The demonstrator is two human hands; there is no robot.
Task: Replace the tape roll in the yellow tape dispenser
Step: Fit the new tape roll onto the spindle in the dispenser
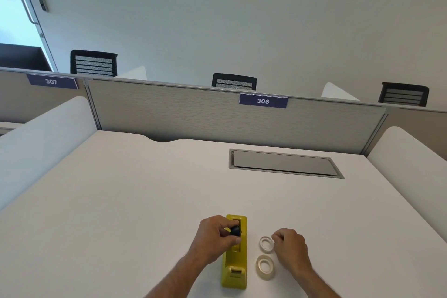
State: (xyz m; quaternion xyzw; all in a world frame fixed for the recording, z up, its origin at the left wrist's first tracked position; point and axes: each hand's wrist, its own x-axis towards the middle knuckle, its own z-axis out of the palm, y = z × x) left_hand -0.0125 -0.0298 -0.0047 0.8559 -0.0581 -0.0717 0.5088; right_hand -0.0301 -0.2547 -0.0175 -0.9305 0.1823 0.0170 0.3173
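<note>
The yellow tape dispenser (235,266) lies on the white desk (135,201) near its front edge, long axis pointing away from me. My left hand (214,238) pinches a small black spool core (235,230) just above the dispenser's roll slot. Right of the dispenser lie two clear tape rolls flat on the desk: a thinner one (266,244) farther from me and a fuller one (265,266) nearer. My right hand (291,248) rests curled beside the thinner roll, fingertips touching its rim; whether it grips the roll I cannot tell.
A grey cable hatch (285,163) is set into the desk at the back right. A partition (169,109) with a label "306" closes the far side, and white side dividers (411,159) flank the desk. Black chairs stand behind the partition.
</note>
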